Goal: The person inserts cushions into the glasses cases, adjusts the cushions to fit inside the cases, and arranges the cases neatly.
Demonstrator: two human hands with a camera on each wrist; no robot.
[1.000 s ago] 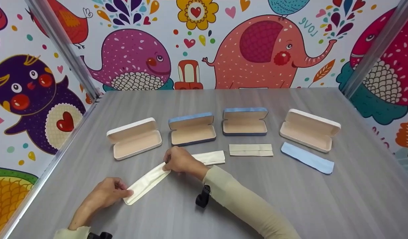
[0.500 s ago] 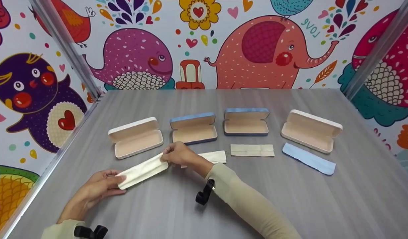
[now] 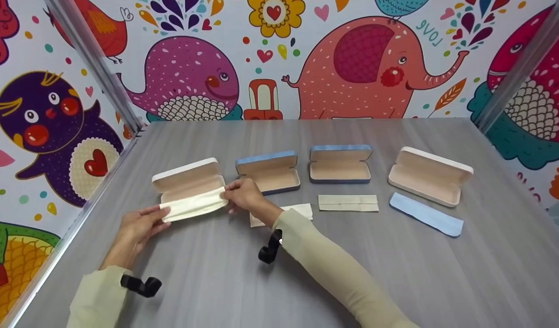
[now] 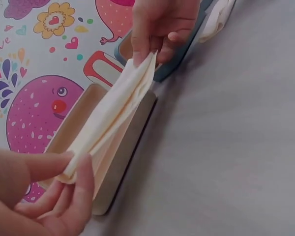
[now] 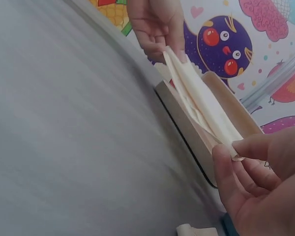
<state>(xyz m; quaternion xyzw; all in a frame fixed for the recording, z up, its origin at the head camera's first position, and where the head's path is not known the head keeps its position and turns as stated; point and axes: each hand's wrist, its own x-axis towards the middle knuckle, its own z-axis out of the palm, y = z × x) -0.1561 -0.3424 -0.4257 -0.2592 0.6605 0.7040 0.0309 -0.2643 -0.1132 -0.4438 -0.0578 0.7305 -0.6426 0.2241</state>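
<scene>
Both hands stretch a folded cream cloth (image 3: 193, 206) between them, in front of and over the leftmost white glasses case (image 3: 185, 174). My left hand (image 3: 136, 230) pinches its left end between thumb and fingers. At the other end, the thumb and fingers of my right hand (image 3: 247, 196) pinch the cloth. The wrist views show the cloth above the case's lower half, its folded layers parting slightly along one edge. The case has its lid raised, and the cloth hides part of its base in the head view.
To the right stand two blue glasses cases (image 3: 279, 180) (image 3: 339, 171) and another white glasses case (image 3: 427, 177), lids raised. Before them lie a cream cloth (image 3: 300, 212) partly behind the right arm, a beige cloth (image 3: 348, 203) and a blue cloth (image 3: 426, 215). Printed walls enclose the table (image 3: 307, 282).
Both hands have lifted the cream cloth off the table and carried it away from the body to the left white case. The cloth has turned closer to level with the case.
</scene>
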